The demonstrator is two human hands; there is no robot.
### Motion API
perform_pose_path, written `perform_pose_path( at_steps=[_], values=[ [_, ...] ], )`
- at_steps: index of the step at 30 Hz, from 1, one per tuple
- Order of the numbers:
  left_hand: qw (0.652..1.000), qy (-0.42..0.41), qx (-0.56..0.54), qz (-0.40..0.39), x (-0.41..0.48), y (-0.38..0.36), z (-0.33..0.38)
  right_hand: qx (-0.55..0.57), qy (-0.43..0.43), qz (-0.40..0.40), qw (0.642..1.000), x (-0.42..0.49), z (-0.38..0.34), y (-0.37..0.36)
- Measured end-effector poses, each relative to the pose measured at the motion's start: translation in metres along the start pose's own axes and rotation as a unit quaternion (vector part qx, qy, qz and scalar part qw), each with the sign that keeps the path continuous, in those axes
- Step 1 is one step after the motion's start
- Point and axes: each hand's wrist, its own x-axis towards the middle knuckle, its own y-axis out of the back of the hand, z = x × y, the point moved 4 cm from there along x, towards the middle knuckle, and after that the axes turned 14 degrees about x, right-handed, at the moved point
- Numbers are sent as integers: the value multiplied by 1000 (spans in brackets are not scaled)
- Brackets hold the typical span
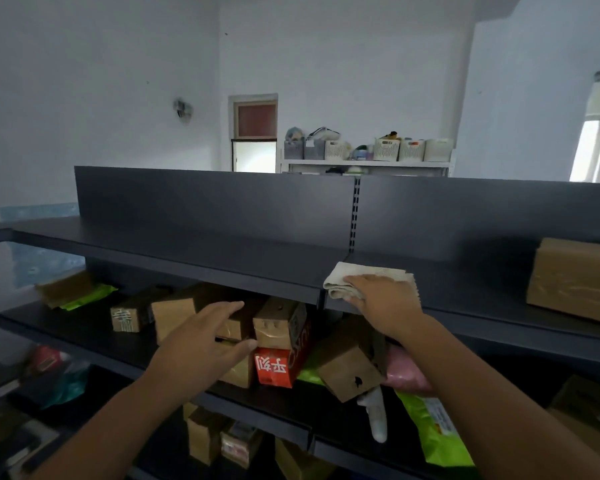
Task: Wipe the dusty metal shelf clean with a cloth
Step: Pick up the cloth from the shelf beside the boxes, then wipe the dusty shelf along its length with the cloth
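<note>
The dark grey metal shelf (pixel 194 251) runs across the view at chest height, with an upright back panel behind it. A folded off-white cloth (pixel 347 277) lies on the shelf's front edge, near the seam between two shelf sections. My right hand (pixel 383 296) presses flat on the cloth and holds it against the shelf. My left hand (pixel 205 341) hovers lower, in front of the second shelf, fingers apart and holding nothing.
A cardboard box (pixel 575 278) sits on the top shelf at the right. The shelf below holds several cardboard boxes, a red carton (pixel 278 367) and green packets (pixel 433 431). A white rack with baskets (pixel 368 150) stands by the far wall.
</note>
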Motion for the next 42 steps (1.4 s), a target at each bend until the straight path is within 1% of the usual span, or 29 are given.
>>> perform_pose_path(
  at_steps=[4, 5, 7, 8, 10, 12, 14, 15, 17, 19, 21, 22, 23, 26, 28, 31, 34, 38, 42],
  values=[
    [1000, 2, 5, 9, 5, 2, -16, 21, -9, 51, 998, -2, -3, 11],
    [1000, 1, 7, 13, 7, 4, -20, 38, -14, 67, 997, -1, -6, 16],
    [1000, 2, 7, 24, 10, 9, -32, 111, -5, 125, 986, 3, -20, 28],
    [1000, 8, 7, 28, 10, 14, -40, 158, 6, 157, 975, 7, -33, 34],
    [999, 26, 13, 40, 11, 25, -58, 266, 37, 203, 942, 16, -65, 42],
    [997, 50, 30, 53, 5, 38, -80, 372, 74, 217, 900, 28, -105, 41],
    [993, 79, 55, 65, -10, 52, -106, 467, 95, 192, 858, 36, -146, 31],
    [990, 101, 74, 68, -23, 57, -122, 515, 98, 167, 835, 40, -167, 21],
    [979, 152, 115, 69, -56, 68, -153, 607, 86, 100, 784, 47, -206, -9],
    [968, 200, 145, 53, -98, 78, -182, 688, 55, 15, 723, 51, -246, -45],
    [952, 247, 174, 44, -142, 90, -207, 737, 32, -55, 673, 49, -287, -82],
    [941, 278, 189, 39, -169, 97, -221, 751, 19, -83, 655, 44, -312, -102],
    [931, 306, 196, 33, -192, 102, -233, 757, 3, -104, 645, 39, -333, -120],
    [901, 376, 215, 3, -261, 117, -267, 766, -35, -156, 622, 20, -400, -168],
    [885, 407, 227, -7, -295, 128, -289, 760, -42, -179, 624, 8, -444, -190],
    [873, 428, 233, 9, -327, 149, -325, 750, -39, -213, 625, -4, -502, -209],
    [869, 431, 241, 18, -348, 167, -366, 734, -41, -229, 638, -10, -552, -224],
    [879, 426, 215, 16, -369, 183, -433, 731, -71, -223, 641, -10, -604, -244],
    [889, 415, 192, -21, -382, 178, -495, 731, -126, -226, 631, -7, -637, -268]
  ],
)
